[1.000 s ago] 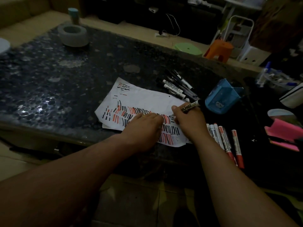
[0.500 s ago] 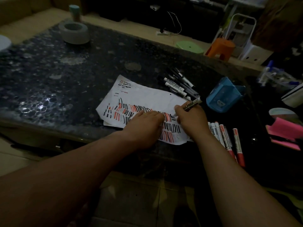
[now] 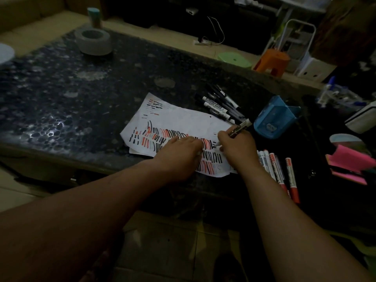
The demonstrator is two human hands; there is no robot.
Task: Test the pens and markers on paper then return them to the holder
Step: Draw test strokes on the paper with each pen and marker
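Your right hand (image 3: 237, 147), gripping the marker (image 3: 240, 128), has barely shifted, tip at the paper (image 3: 183, 119); left hand (image 3: 179, 151) stays flat, pinning it. Judged: stroke ongoing, holder (image 3: 272, 121) return pending.

On the table (image 3: 101, 88), the paper (image 3: 183, 119) lies near the front edge. Pens (image 3: 221, 104) lie just beyond its far right corner, the holder (image 3: 272, 121) right of them, and markers (image 3: 274, 169) nearer.

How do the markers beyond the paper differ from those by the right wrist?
The markers beyond the paper are black-and-white in a crossed heap; the markers by the right wrist look red-and-white, lying side by side. Both lie on the table, outside the blue holder.
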